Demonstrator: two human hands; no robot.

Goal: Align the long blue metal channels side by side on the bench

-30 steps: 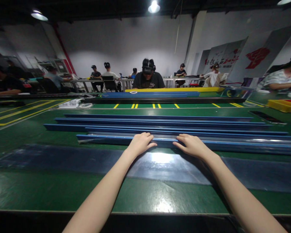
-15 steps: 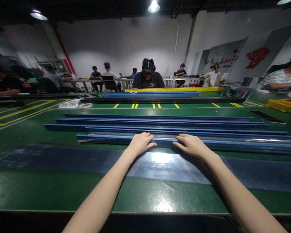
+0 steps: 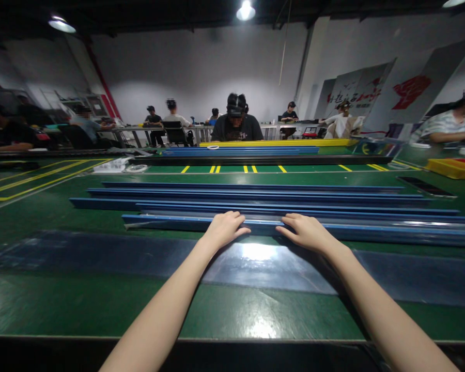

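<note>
Across the green table, nearest me, runs a long blue channel profile (image 3: 166,222) with raised side walls. My left hand (image 3: 225,228) grips its near wall, fingers over the top edge and thumb in front. A short way to the right, my right hand (image 3: 305,231) holds the same wall in a like manner, its thumb pointing inward. The fingertips of both hands are partly hidden inside the channel. Beneath my forearms a long clear plastic strip (image 3: 112,253) lies flat on the table, with lamp glare at its middle.
More blue profiles (image 3: 251,188) lie parallel just beyond. Farther back are a black bar (image 3: 236,160), a yellow bar (image 3: 294,142) and a coil of white cord (image 3: 137,169). A dark phone-like slab (image 3: 426,187) and a yellow tray (image 3: 453,169) are at right. A person (image 3: 238,124) sits opposite.
</note>
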